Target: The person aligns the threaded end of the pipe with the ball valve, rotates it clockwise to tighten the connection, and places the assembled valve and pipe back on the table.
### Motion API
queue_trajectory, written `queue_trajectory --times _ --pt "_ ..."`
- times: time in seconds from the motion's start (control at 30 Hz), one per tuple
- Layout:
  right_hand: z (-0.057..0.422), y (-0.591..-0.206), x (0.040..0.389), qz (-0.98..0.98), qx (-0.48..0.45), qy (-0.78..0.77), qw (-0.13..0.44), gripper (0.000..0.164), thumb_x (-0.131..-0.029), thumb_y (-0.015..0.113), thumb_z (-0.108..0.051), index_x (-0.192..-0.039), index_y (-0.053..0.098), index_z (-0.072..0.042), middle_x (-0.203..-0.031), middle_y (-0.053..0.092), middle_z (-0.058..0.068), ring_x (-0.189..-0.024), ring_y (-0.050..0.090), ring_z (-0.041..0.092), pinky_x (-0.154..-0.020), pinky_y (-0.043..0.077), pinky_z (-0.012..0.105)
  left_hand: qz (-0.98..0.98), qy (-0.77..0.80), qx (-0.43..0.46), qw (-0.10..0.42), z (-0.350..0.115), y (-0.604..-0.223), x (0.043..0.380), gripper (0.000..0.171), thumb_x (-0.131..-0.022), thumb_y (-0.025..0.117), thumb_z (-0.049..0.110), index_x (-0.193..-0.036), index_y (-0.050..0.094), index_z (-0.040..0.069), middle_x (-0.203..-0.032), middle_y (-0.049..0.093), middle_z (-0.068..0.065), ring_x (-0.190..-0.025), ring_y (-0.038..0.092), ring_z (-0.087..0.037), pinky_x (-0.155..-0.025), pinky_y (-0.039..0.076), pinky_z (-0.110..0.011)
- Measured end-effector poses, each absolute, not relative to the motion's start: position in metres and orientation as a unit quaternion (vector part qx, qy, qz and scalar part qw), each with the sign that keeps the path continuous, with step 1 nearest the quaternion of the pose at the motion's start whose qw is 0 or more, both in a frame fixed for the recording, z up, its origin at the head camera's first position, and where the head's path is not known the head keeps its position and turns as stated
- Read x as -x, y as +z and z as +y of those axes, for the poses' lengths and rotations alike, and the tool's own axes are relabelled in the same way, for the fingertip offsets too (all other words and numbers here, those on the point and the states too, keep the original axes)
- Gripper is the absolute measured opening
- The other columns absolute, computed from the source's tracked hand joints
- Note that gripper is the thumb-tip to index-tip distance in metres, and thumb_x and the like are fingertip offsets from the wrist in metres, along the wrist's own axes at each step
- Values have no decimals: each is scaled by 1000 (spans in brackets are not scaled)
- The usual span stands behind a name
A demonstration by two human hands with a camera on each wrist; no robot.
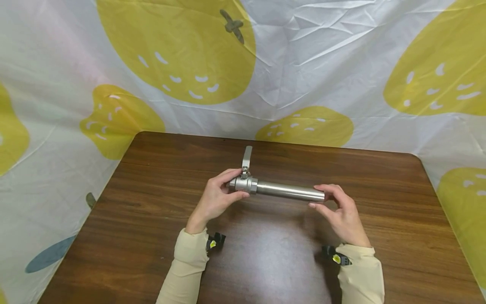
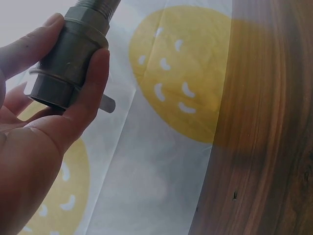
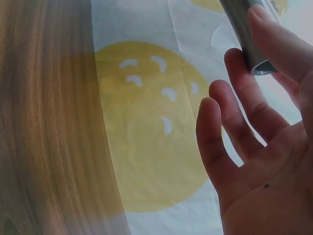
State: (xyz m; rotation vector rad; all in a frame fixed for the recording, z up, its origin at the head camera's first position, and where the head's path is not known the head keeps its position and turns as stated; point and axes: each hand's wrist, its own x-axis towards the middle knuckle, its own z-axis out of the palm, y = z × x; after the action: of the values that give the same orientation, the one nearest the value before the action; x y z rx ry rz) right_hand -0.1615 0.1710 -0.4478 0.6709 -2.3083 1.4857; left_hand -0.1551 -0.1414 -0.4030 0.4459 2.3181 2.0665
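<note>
A silver ball valve (image 1: 243, 184) with a flat lever handle (image 1: 247, 157) is joined to one end of a straight metal pipe (image 1: 290, 191). My left hand (image 1: 217, 195) grips the valve body between thumb and fingers, the lever pointing away toward the back. At the pipe's free end, my right hand (image 1: 343, 213) pinches the tube with thumb and fingertips. Threads show where the pipe meets the valve (image 2: 73, 54) in the left wrist view. The right wrist view shows the open end of the pipe (image 3: 249, 39), with the other fingers spread beside it.
Beneath the hands lies a brown wood-grain table (image 1: 159, 164) with rounded back corners. A white cloth with yellow fruit prints (image 1: 182, 50) hangs behind it and along both sides. Each wrist wears a black strap with a small camera (image 1: 216, 240).
</note>
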Motion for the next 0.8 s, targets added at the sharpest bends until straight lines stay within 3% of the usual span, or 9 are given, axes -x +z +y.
queue_trajectory --times 0.23,0.8 --pt "172 -447 160 -812 -226 518 143 48 -64 75 6 -108 60 -4 -92 59 1 -80 52 7 -71 43 18 741 656 -142 2 -142 -403 155 57 -70 72 -5 -123 50 -5 -121 51 -16 -97 51 -15 -81 46 -18" --pt "172 -443 157 -828 -197 513 113 44 -69 74 0 -111 59 -7 -97 58 -2 -82 52 6 -71 41 14 738 658 -148 3 -141 -402 154 56 -70 71 -5 -122 51 -4 -121 51 -15 -96 51 -15 -79 48 -18"
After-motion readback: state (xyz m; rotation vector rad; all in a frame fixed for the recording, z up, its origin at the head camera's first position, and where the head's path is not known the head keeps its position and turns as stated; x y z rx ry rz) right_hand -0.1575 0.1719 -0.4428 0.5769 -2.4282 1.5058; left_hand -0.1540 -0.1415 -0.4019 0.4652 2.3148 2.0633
